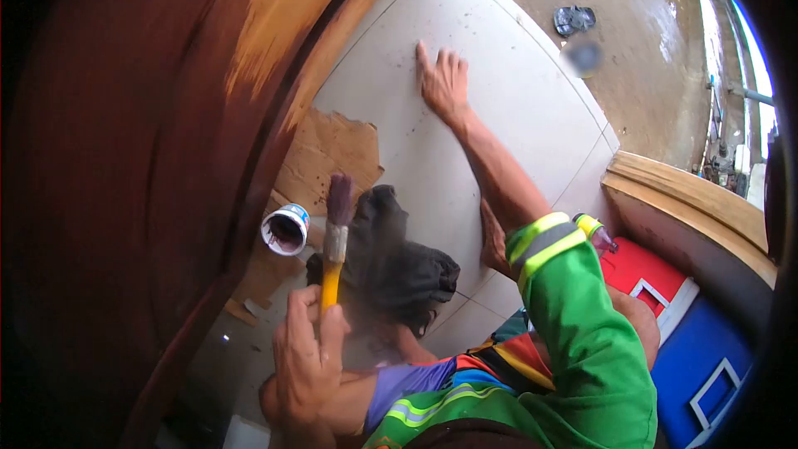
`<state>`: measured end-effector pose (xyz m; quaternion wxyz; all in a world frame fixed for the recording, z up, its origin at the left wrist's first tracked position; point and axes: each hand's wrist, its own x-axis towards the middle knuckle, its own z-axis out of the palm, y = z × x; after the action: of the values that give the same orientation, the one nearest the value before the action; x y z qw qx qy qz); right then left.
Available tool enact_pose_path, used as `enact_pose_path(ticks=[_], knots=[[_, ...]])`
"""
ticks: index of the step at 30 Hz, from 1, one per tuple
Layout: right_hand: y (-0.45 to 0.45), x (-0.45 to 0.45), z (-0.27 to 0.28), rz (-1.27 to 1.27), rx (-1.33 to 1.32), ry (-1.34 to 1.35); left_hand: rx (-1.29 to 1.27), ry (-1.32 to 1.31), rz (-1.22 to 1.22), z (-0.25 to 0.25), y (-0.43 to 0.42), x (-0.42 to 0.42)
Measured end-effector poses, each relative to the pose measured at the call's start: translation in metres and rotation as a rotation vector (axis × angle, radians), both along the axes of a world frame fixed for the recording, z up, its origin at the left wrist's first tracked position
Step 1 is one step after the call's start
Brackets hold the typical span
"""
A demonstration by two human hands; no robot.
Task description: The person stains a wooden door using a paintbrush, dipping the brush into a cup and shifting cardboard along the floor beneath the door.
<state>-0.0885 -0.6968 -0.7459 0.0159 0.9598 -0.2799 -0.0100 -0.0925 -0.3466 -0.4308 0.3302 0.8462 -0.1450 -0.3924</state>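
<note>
My left hand (309, 353) is closed around the yellow handle of a paintbrush (336, 224). The brush points up, its bristles dark with brownish-red stain. My right hand (445, 87) reaches far forward over the white tiled floor (515, 75), index finger stretched out and the other fingers partly bent. It holds nothing; whether it touches the tile I cannot tell. Beside the brush is a small white can (285, 229) with dark liquid inside. A black cloth (395, 262) lies crumpled just right of the brush. To the left rises a wooden door (166, 116), mostly dark brown with a lighter patch near the top.
Torn cardboard (332, 154) lies under the door's edge. At right are a red case (644, 270), a blue case (702, 349) and a bottle with a yellow top (592, 229). A wooden frame (690, 199) borders the opening. A dark sandal (573, 21) lies outside.
</note>
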Motion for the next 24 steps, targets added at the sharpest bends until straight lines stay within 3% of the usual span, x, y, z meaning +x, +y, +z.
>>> enact_pose_path(ticks=[3, 8, 11, 15, 21, 24], knots=[[0.019, -0.040, -0.005, 0.031, -0.006, 0.037, 0.010, 0.005, -0.029, 0.003, 0.004, 0.002], [-0.038, 0.006, 0.002, -0.067, 0.032, -0.013, 0.022, -0.054, -0.046, 0.004, 0.005, -0.004], [0.001, -0.013, 0.000, 0.076, -0.045, 0.010, 0.007, -0.073, -0.078, 0.002, 0.009, -0.006], [-0.014, -0.007, 0.030, -0.038, 0.064, 0.096, 0.009, -0.027, -0.059, 0.008, 0.004, -0.002], [0.007, -0.018, 0.004, -0.012, 0.025, 0.108, 0.005, -0.075, -0.090, 0.004, 0.007, -0.004], [-0.018, -0.014, 0.022, -0.052, 0.070, 0.108, 0.003, -0.078, -0.079, 0.006, 0.005, -0.003]])
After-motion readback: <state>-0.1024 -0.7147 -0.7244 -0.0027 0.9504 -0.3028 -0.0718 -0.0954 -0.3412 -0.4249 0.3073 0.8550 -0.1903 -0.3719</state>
